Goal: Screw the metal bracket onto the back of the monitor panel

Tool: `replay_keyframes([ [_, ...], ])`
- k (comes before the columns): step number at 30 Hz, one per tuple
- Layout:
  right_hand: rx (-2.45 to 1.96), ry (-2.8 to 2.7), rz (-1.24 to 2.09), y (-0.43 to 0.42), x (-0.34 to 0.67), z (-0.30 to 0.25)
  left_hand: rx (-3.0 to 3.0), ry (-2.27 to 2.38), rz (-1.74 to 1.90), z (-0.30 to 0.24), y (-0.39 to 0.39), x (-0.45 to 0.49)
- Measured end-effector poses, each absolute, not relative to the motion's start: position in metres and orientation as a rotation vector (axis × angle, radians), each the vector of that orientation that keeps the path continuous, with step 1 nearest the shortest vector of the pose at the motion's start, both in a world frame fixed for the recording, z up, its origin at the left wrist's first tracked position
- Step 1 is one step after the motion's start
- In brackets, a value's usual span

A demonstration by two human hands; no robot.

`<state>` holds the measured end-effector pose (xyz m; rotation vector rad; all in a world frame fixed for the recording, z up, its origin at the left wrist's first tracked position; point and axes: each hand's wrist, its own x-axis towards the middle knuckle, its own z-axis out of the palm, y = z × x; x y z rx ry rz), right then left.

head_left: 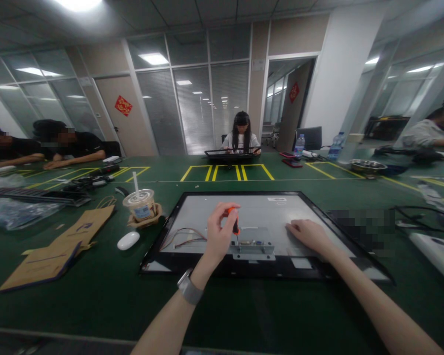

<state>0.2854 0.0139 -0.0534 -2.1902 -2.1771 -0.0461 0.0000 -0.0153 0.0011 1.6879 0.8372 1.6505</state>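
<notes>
A flat display panel (pixel 192 209) with a grey back and black frame lies on the green table in front of me. My left hand (pixel 219 234) is closed around the orange and black handle of a screwdriver (pixel 236 228), held nearly upright. The shaft points down at the left end of a metal bracket (pixel 254 255) with several connector ports, near the panel's front edge. Whether the tip sits in a screw is too small to tell. My right hand (pixel 309 235) rests on the right part of the panel, holding nothing visible. Thin wires (pixel 187 240) lie left of the bracket.
Left of the panel are a drink cup (pixel 139 204) in a cardboard holder, a white oval case (pixel 128 240) and a brown paper bag (pixel 83 229). Cables and a white device (pixel 436 256) lie at right. A person (pixel 241 133) sits opposite; others sit at both sides.
</notes>
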Motion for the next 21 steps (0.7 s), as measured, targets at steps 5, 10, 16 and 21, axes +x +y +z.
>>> replay_keyframes([
  [5, -2.196, -2.176, -0.036, 0.0131, 0.2843, -0.0519, 1.690, 0.836, 1.653, 0.0024, -0.0165, -0.0004],
  [10, -2.189, -2.166, -0.050, 0.0132, 0.2845, -0.0530, 1.691, 0.847, 1.653, 0.0034, -0.0167, -0.0003],
  [16, -2.188, -2.170, -0.051, 0.0138, 0.2857, -0.0549, 1.697, 0.847, 1.650, 0.0021, -0.0158, -0.0001],
  [21, -2.175, -2.169, -0.072, 0.0128, 0.2850, -0.0549, 1.688, 0.851, 1.646, 0.0020, -0.0154, -0.0002],
])
